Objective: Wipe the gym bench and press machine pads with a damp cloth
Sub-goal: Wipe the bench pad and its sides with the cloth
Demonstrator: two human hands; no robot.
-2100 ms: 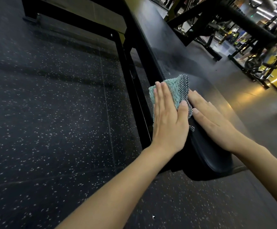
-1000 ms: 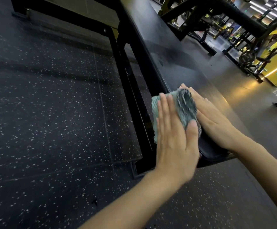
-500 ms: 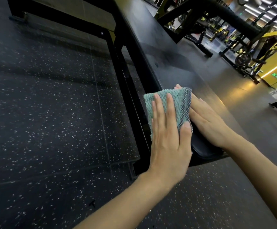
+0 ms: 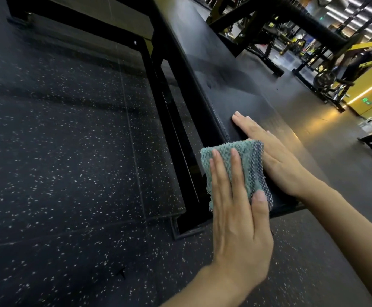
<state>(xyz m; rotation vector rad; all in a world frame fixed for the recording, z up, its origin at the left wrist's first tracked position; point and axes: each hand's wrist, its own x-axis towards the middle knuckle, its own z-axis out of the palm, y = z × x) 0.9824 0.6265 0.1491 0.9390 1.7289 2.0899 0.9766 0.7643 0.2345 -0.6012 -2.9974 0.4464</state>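
Note:
A long black padded gym bench point(image 4: 231, 85) runs from the top centre down to the middle of the head view. A folded teal and grey knitted cloth point(image 4: 236, 165) lies against the left side edge of its near end. My left hand point(image 4: 238, 218) presses the cloth flat against that side with straight fingers, thumb on the cloth's lower right corner. My right hand point(image 4: 276, 156) lies flat on top of the pad beside the cloth, fingers straight and pointing up the bench. The near end of the pad is hidden behind both hands.
The bench's black steel frame point(image 4: 171, 120) runs along its left side down to a foot on the speckled rubber floor point(image 4: 58, 162). Black and yellow gym machines point(image 4: 327, 69) and a thick black padded bar point(image 4: 309, 21) stand at the upper right.
Over two seconds my left hand has slid the cloth toward me along the bench's side edge. My right hand has stayed flat on the pad top, its fingertips now showing beyond the cloth.

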